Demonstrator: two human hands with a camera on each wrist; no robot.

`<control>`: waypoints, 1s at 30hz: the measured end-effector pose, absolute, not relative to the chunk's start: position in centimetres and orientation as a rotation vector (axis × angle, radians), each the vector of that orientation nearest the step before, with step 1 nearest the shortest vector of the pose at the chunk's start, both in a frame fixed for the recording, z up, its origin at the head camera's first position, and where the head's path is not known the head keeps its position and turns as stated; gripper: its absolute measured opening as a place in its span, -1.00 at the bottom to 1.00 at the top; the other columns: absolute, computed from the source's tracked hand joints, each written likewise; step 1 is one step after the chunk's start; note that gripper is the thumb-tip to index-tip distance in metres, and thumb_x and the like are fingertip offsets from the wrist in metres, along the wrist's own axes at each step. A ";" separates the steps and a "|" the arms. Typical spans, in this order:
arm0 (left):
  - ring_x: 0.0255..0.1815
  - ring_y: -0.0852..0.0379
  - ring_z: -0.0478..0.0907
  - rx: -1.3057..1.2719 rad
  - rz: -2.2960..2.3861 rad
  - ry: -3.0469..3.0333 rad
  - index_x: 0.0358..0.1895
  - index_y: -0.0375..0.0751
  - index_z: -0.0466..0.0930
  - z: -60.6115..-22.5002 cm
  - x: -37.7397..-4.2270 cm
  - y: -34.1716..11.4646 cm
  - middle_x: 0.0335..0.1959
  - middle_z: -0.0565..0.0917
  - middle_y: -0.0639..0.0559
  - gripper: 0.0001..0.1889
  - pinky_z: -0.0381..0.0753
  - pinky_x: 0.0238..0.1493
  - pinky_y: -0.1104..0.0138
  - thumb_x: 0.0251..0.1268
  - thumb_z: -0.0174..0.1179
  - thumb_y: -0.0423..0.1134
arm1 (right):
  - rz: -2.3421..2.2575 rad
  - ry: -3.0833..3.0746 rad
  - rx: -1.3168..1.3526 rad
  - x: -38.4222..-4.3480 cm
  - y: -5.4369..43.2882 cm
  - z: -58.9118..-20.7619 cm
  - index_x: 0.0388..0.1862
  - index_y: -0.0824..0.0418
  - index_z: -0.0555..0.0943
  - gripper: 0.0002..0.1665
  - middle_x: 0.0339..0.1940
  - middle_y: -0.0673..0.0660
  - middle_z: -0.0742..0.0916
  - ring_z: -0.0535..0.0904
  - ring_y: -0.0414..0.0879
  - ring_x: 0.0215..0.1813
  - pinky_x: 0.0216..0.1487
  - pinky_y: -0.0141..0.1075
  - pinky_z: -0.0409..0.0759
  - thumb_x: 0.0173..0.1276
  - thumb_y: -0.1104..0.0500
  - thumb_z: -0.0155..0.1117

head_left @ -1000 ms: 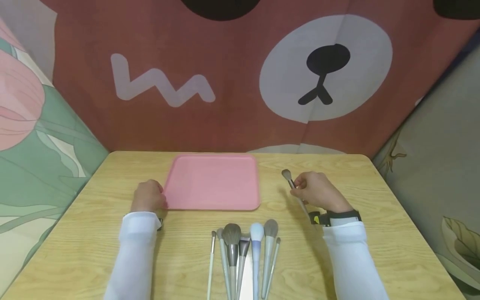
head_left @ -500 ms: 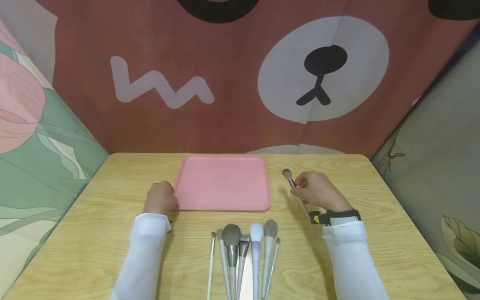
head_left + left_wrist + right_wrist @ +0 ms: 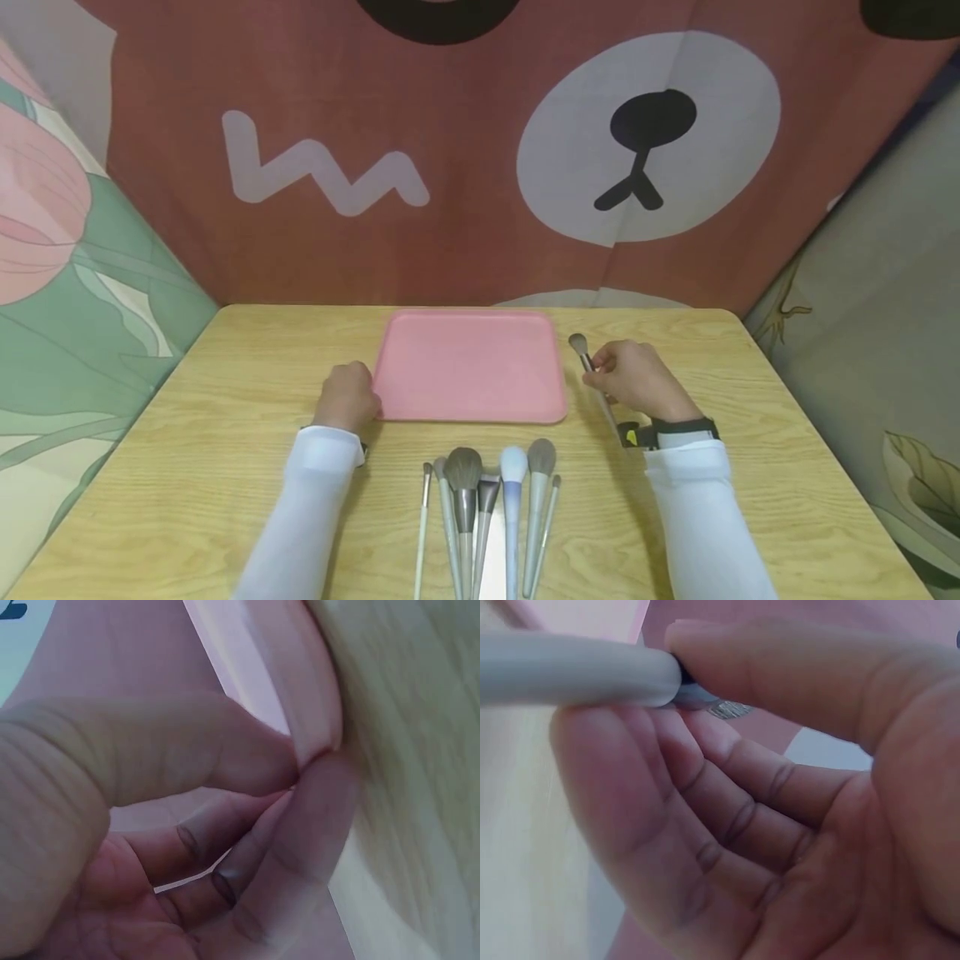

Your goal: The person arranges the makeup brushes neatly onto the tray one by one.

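A pink tray (image 3: 468,367) lies at the back of the table. My left hand (image 3: 348,398) pinches its left edge near the front corner; in the left wrist view thumb and forefinger meet on the tray's rim (image 3: 304,682). To the right of the tray, my right hand (image 3: 636,379) holds a makeup brush (image 3: 606,408) between thumb and fingers, bristles pointing up and away. The right wrist view has the brush's pale handle (image 3: 577,671) crossing the fingertips, with the bristles partly hidden behind the thumb.
Several makeup brushes lie in a fan at the front middle of the wooden table (image 3: 187,483), among them a large dark fluffy brush (image 3: 463,471) and a blue-white brush (image 3: 513,467). A white flat strip (image 3: 493,554) shows beneath them. A bear-patterned cloth (image 3: 465,258) hangs behind the table's back edge.
The pink tray has slid rightward with my left hand on its edge, closing in on the makeup brush. My right hand and its brush stay almost in place, while the other brushes have not moved.
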State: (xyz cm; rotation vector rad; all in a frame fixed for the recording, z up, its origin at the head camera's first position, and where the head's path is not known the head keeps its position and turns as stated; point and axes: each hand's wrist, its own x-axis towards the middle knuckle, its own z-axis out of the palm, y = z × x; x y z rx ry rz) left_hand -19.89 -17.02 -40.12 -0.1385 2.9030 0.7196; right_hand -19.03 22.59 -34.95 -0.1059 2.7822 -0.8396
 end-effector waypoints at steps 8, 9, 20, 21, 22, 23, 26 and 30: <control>-0.50 -0.03 0.53 -0.142 0.741 2.886 -0.42 -0.39 0.65 -40.3 -19.9 -15.8 -0.48 0.66 -0.19 -0.95 0.54 -0.51 0.27 0.02 0.32 -0.50 | -0.845 2.799 -0.102 -19.2 22.6 -35.3 0.11 0.48 0.64 -0.54 -0.08 0.38 0.80 0.80 -0.03 -0.31 -0.27 -0.22 0.75 0.46 0.11 0.37; -0.50 -0.03 0.53 -0.138 0.743 2.887 -0.41 -0.40 0.65 -40.3 -19.9 -15.7 -0.47 0.66 -0.20 -0.96 0.54 -0.51 0.27 0.03 0.31 -0.51 | -0.843 2.800 -0.100 -19.2 22.6 -35.3 0.11 0.48 0.64 -0.54 -0.08 0.38 0.80 0.80 -0.03 -0.31 -0.27 -0.22 0.75 0.46 0.11 0.37; -0.44 -0.06 0.54 -0.103 0.742 2.904 -0.31 -0.44 0.66 -40.4 -19.7 -14.6 -0.40 0.68 -0.24 -0.89 0.59 -0.42 0.21 0.04 0.27 -0.53 | -0.847 2.798 -0.018 -19.6 22.3 -35.4 0.09 0.46 0.67 -0.58 -0.02 0.39 0.79 0.81 0.01 -0.27 -0.24 -0.23 0.74 0.45 0.13 0.38; -0.44 -0.07 0.53 -0.094 0.743 2.908 -0.32 -0.43 0.65 -40.4 -19.7 -14.5 -0.40 0.67 -0.24 -0.89 0.58 -0.42 0.20 0.03 0.26 -0.53 | -0.848 2.800 -0.008 -19.7 22.3 -35.5 0.09 0.46 0.67 -0.58 -0.02 0.39 0.79 0.81 0.02 -0.26 -0.24 -0.23 0.74 0.45 0.13 0.38; -0.45 -0.07 0.53 -0.089 0.746 2.908 -0.33 -0.43 0.65 -40.5 -19.7 -14.4 -0.41 0.67 -0.24 -0.90 0.59 -0.42 0.20 0.02 0.25 -0.54 | -0.846 2.803 0.002 -19.7 22.3 -35.5 0.09 0.46 0.67 -0.58 -0.03 0.38 0.79 0.81 0.02 -0.26 -0.25 -0.24 0.73 0.45 0.13 0.38; -0.44 -0.07 0.53 -0.084 0.748 2.909 -0.34 -0.43 0.65 -40.5 -19.7 -14.3 -0.41 0.67 -0.25 -0.90 0.60 -0.42 0.19 0.02 0.24 -0.54 | -0.847 2.804 0.013 -19.8 22.2 -35.6 0.09 0.45 0.67 -0.58 -0.04 0.38 0.80 0.80 0.02 -0.25 -0.26 -0.26 0.71 0.45 0.13 0.37; -0.45 -0.08 0.54 -0.072 0.757 2.911 -0.34 -0.43 0.63 -40.6 -19.7 -14.0 -0.41 0.66 -0.25 -0.90 0.61 -0.43 0.18 0.03 0.21 -0.55 | -0.854 2.809 0.045 -19.9 22.0 -35.9 0.05 0.45 0.69 -0.60 -0.07 0.37 0.80 0.79 0.00 -0.28 -0.29 -0.28 0.66 0.45 0.14 0.38; -0.44 -0.08 0.56 -0.075 0.754 2.908 -0.32 -0.42 0.63 -40.7 -19.8 -13.8 -0.40 0.66 -0.24 -0.91 0.63 -0.41 0.18 0.07 0.21 -0.55 | -0.862 2.823 0.092 -20.2 21.6 -36.5 -0.04 0.41 0.72 -0.65 -0.19 0.30 0.82 0.75 -0.05 -0.32 -0.31 -0.30 0.59 0.44 0.12 0.38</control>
